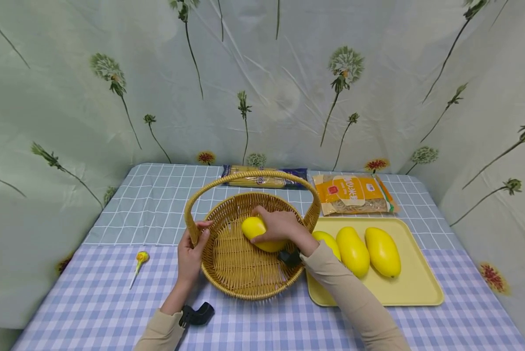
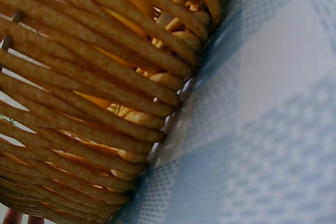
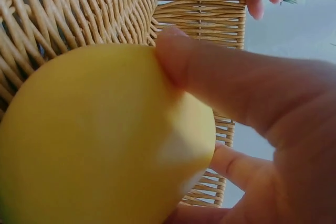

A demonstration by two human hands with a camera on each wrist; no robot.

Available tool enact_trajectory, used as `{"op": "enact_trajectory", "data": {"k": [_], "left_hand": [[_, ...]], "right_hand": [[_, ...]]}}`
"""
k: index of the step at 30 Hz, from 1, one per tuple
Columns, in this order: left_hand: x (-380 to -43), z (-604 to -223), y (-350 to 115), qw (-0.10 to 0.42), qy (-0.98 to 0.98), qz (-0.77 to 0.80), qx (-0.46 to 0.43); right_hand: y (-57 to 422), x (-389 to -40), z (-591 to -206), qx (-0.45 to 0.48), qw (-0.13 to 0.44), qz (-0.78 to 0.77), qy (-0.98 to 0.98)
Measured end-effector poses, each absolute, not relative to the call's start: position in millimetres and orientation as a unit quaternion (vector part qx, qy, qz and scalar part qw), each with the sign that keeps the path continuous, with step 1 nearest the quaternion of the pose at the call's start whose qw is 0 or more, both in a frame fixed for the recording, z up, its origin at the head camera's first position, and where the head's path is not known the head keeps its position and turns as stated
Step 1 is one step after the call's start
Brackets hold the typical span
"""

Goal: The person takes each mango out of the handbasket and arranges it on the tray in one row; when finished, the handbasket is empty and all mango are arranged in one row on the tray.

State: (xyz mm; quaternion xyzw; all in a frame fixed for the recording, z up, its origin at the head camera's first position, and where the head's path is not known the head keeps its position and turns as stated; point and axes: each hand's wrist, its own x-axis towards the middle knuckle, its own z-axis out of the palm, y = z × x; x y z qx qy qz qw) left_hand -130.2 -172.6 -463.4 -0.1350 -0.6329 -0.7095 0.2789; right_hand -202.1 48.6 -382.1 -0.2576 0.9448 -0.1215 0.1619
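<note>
A round wicker basket point(image 1: 233, 263) with a tall arched handle stands in the middle of the table. My left hand point(image 1: 190, 256) grips its left side where the handle meets the rim, with the thumb toward the inside. Inside the basket, my right hand point(image 1: 280, 226) holds a yellow mango point(image 1: 253, 227) from above, close over the woven bottom. Up close in the right wrist view, thumb and fingers curve round the mango point(image 3: 100, 135). The left wrist view shows the outer weave of the basket point(image 2: 94, 87) against the checked cloth.
Right of the basket, a yellow tray point(image 1: 416, 278) bears three more mangoes point(image 1: 383, 251), one partly behind the right forearm. An orange food packet point(image 1: 354, 194) and a pack of noodles point(image 1: 262, 182) lie at the back. A lollipop point(image 1: 142, 257) lies on the left.
</note>
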Motion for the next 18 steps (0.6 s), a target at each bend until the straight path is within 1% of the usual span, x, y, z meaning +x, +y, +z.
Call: {"op": "enact_trajectory", "data": {"k": [6, 18], "left_hand": [[-130, -464, -173, 0.277, -0.636, -0.708, -0.131], [-131, -465, -173, 0.28, -0.639, -0.704, -0.134]], "right_hand": [[50, -199, -381, -0.259, 0.163, -0.134, 0.943], [53, -191, -372, -0.279, 0.13, -0.192, 0.932]]}}
